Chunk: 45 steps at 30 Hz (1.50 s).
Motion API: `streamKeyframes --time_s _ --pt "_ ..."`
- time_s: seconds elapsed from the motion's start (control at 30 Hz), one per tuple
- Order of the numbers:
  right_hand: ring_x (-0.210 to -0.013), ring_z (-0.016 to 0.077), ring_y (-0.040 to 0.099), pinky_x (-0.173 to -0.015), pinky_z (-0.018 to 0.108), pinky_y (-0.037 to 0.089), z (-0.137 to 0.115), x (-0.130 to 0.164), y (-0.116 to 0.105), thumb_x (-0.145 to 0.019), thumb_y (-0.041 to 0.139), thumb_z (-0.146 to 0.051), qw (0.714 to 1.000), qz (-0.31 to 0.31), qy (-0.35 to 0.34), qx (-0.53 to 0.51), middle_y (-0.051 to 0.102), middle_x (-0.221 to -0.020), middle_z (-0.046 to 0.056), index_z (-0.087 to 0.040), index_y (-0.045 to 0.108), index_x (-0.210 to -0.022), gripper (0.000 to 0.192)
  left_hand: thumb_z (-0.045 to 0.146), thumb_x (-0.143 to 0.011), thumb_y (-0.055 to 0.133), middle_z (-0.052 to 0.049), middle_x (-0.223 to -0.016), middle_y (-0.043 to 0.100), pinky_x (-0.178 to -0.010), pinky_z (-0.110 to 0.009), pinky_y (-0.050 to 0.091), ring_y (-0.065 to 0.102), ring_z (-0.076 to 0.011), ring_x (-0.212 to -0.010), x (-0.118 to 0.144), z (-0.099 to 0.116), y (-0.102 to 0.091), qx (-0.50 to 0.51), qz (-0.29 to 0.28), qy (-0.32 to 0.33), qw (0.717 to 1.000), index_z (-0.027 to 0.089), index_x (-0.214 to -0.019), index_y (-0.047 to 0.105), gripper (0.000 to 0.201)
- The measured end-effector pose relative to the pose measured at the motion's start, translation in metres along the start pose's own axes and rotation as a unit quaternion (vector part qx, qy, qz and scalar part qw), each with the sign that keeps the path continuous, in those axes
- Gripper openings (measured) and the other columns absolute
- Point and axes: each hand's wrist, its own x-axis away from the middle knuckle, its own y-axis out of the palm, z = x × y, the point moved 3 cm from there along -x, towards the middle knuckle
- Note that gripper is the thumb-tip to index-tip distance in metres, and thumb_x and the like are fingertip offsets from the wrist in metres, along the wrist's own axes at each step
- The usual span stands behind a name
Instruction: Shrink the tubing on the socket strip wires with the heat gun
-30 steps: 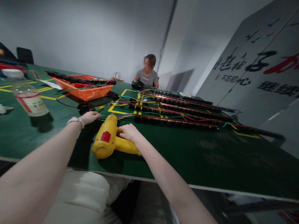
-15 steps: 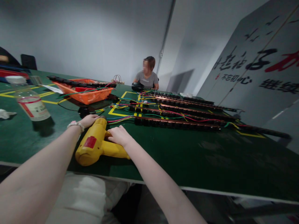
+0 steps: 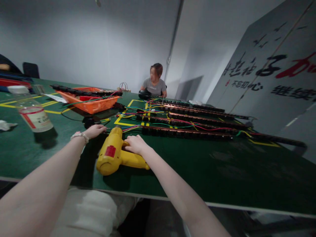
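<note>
Heat gun (image 3: 110,156), yellow with a red label, is lying sideways over the near edge of the bench (image 3: 197,177), its nozzle pointing away from the wearer and sitting just beside a bundle of coloured wires (image 3: 129,128). Of the two hands, the right hand (image 3: 137,144) is curling round the gun's handle (image 3: 134,159), fingers closing in at the trigger side. Left hand (image 3: 95,131), wearing a pale bracelet (image 3: 79,135) at the wrist, is reaching just left of the nozzle, fingers nearly closed and pinching the ends of those wires; exact fingertip contact is staying too small to read. Wires are running rightward from the nozzle into the nearest long black strip (image 3: 185,132); more such strips, copper-coloured along their edges, are lying roughly parallel beyond it. Orange basket (image 3: 96,106) is standing beyond the gun and to its left, another black strip (image 3: 74,89) resting across its top. Clear bottle (image 3: 36,117) with a white cap is standing well left of the gun. Far beyond the gun, a person (image 3: 154,80) in a grey shirt is sitting across the bench.
</note>
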Motion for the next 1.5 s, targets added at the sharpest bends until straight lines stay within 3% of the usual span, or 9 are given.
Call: streamKeyframes --time_s 0.1,0.27,0.4,0.6,0.77,1.0,1.23,1.5 --pt "-0.103 0.0216 0.058 -0.084 0.035 0.038 0.012 0.010 -0.001 -0.094 0.049 -0.034 1.000 0.001 0.017 -0.003 0.063 -0.111 0.008 -0.018 0.065 -0.104 0.025 0.050 -0.082 0.042 -0.005 -0.078 0.069 -0.076 -0.027 0.047 0.062 -0.0207 -0.078 0.001 0.000 0.001 -0.057 -0.014 0.003 0.998 0.016 -0.079 0.068 0.042" --pt "-0.099 0.0206 0.059 -0.082 0.034 0.036 0.030 0.027 -0.003 -0.093 0.050 -0.033 0.999 0.010 0.037 -0.009 0.064 -0.107 0.006 -0.018 0.066 -0.101 0.023 0.049 -0.085 0.035 -0.006 -0.080 0.067 -0.072 -0.027 0.046 0.063 -0.0212 -0.079 0.007 0.007 -0.002 -0.137 0.049 0.053 0.988 0.019 -0.080 0.066 0.043" --pt "-0.099 0.0201 0.059 -0.081 0.034 0.035 0.041 0.035 -0.003 -0.093 0.051 -0.032 0.998 0.015 0.056 -0.007 0.064 -0.108 0.007 -0.018 0.066 -0.101 0.022 0.048 -0.089 0.030 -0.008 -0.097 0.065 -0.074 -0.028 0.047 0.063 -0.0213 -0.086 0.013 0.015 -0.005 -0.174 0.099 0.094 0.975 0.019 -0.089 0.067 0.047" --pt "-0.097 0.0192 0.059 -0.081 0.033 0.035 0.043 0.035 0.000 -0.093 0.052 -0.033 0.997 0.019 0.068 -0.009 0.064 -0.106 0.007 -0.017 0.066 -0.099 0.022 0.042 -0.095 0.024 -0.010 -0.109 0.061 -0.076 -0.030 0.047 0.065 -0.0217 -0.086 0.023 0.033 -0.007 -0.243 0.143 0.082 0.956 0.017 -0.096 0.064 0.047" --pt "-0.094 0.0187 0.059 -0.081 0.032 0.036 0.044 0.034 0.001 -0.091 0.055 -0.028 0.997 0.028 0.069 0.000 0.064 -0.103 0.007 -0.016 0.066 -0.096 0.017 0.034 -0.096 0.024 -0.010 -0.114 0.062 -0.080 -0.031 0.046 0.065 -0.0217 -0.088 0.024 0.038 -0.004 -0.265 0.123 0.074 0.954 0.017 -0.100 0.064 0.044" --pt "-0.094 0.0178 0.060 -0.083 0.032 0.035 0.044 0.033 0.002 -0.090 0.056 -0.026 0.998 0.046 0.047 0.022 0.065 -0.102 0.007 -0.015 0.066 -0.094 0.015 0.040 -0.095 0.029 -0.012 -0.106 0.066 -0.077 -0.029 0.043 0.064 -0.0225 -0.092 0.019 0.031 0.000 -0.200 0.017 0.006 0.980 0.016 -0.097 0.062 0.041" --pt "-0.096 0.0186 0.061 -0.083 0.033 0.035 0.042 0.035 0.000 -0.091 0.053 -0.028 0.997 0.043 0.063 0.030 0.066 -0.106 0.006 -0.016 0.066 -0.096 0.018 0.040 -0.095 0.028 -0.014 -0.111 0.066 -0.078 -0.031 0.042 0.062 -0.0263 -0.101 0.020 0.036 -0.005 -0.206 0.002 -0.026 0.978 0.015 -0.101 0.063 0.044" --pt "-0.098 0.0198 0.062 -0.084 0.034 0.037 0.042 0.036 0.000 -0.089 0.054 -0.029 0.996 0.042 0.073 0.029 0.066 -0.107 0.006 -0.017 0.066 -0.100 0.020 0.041 -0.092 0.039 -0.009 -0.102 0.071 -0.075 -0.026 0.043 0.063 -0.0235 -0.095 0.014 0.028 -0.006 -0.163 0.005 -0.037 0.986 0.016 -0.099 0.070 0.041"
